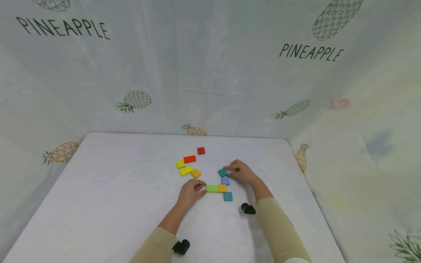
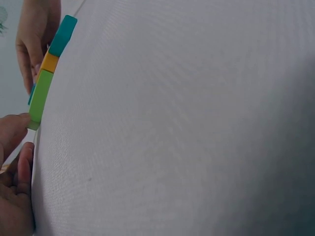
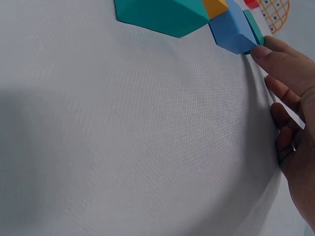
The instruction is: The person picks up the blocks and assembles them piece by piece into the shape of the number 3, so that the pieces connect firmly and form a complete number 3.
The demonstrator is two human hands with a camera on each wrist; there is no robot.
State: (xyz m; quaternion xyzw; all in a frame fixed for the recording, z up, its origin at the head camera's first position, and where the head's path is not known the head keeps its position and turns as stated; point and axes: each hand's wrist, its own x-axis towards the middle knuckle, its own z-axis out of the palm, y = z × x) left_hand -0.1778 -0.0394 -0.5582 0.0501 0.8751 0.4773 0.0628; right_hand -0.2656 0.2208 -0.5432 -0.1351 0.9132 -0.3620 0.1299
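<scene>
Blocks: my left hand pinches the green block's end to steady the row; my right hand pinches the teal block beside the blue one.

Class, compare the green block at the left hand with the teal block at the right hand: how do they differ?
The green block is a long rectangle; the teal block is a short square. Green lies straight, joined to an orange block; teal sits turned askew. The left hand touches green, the right hand teal. Both lie flat.
</scene>
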